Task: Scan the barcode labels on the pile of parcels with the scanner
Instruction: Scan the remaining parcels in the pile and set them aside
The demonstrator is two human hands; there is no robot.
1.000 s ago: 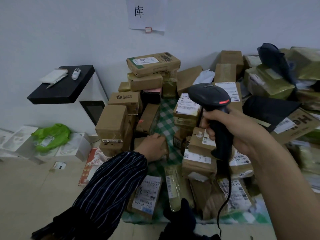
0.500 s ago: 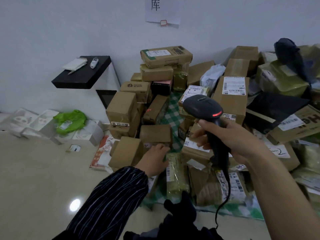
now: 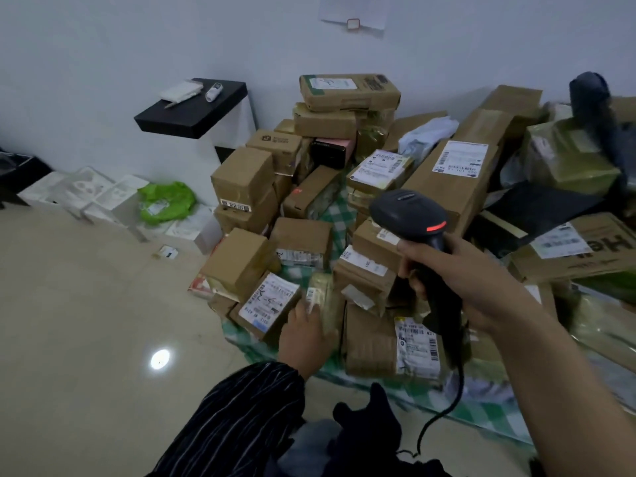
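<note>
While above parcels (image 3: 447,187), scanner (image 3: 407,210) in right hand (image 3: 457,270).

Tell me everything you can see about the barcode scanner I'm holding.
The scanner is a black, matte, plastic-looking handheld gun type with a rounded head. A red strip glows at the back of the head. The right hand grips its handle, with the fingers curled round it. A black cable runs from the handle's base down toward the floor. The head tilts forward and down over the pile of parcels, and does not appear to touch them.
</note>
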